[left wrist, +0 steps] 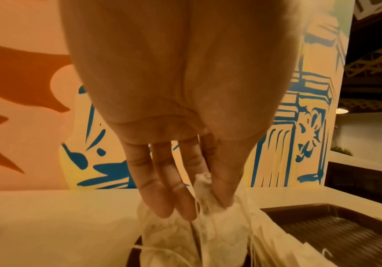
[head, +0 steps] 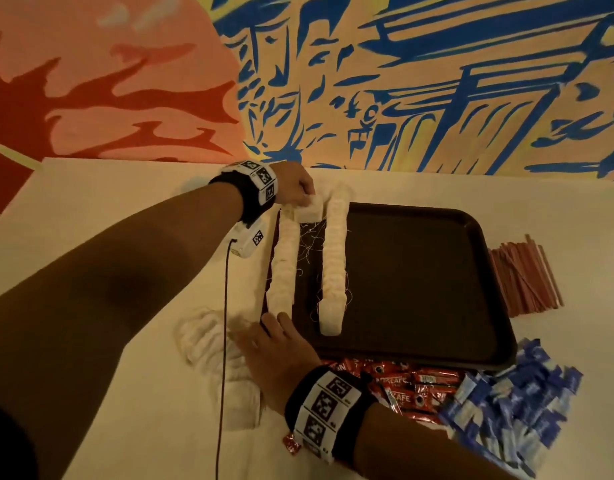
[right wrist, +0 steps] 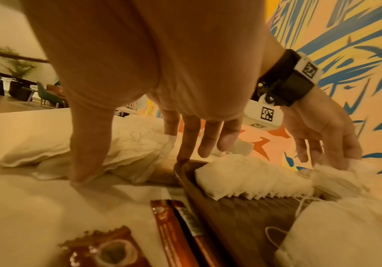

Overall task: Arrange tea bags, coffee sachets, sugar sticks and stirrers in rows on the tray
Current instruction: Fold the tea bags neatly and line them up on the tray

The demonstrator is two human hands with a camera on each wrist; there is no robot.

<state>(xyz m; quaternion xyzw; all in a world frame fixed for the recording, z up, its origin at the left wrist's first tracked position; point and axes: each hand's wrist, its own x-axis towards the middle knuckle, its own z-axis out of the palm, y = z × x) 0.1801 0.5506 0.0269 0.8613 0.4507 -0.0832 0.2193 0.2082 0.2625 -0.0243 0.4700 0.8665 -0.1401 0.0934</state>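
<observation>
Tea bags (left wrist: 217,213) apparently pinched between left fingers (left wrist: 162,195), thumb.

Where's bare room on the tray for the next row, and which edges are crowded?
Free: the tray floor from the second tea bag row right to the far rim. Crowded: left edge, where two rows sit and both hands work, left hand at the far end, right hand near. Coffee sachets border the near rim, stirrers the right.

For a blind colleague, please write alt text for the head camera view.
Two rows of white tea bags lie on a dark tray; the left hand holds bags at the far end, the right hand rests near the tray's near corner. Stirrers, red coffee sachets and blue sachets wait beside the tray.
</observation>
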